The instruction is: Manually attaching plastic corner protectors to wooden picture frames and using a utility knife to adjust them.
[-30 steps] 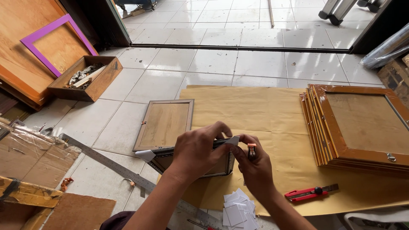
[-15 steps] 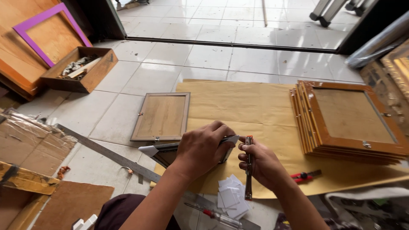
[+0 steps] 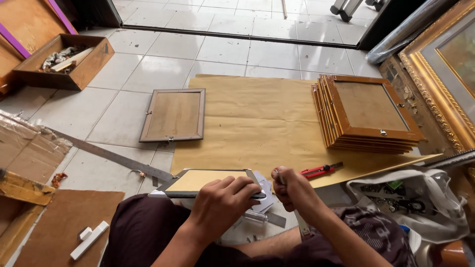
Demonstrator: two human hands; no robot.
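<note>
Head view: left hand clamps small frame; right hand fisted, contents perhaps hidden.

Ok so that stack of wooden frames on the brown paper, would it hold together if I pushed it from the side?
Probably not as one block. The stack of frames is already fanned out along its left edge, so the frames likely slide over each other. It looks heavy for its footprint, being many wooden frames. The brown paper beneath might drag or wrinkle.
</note>
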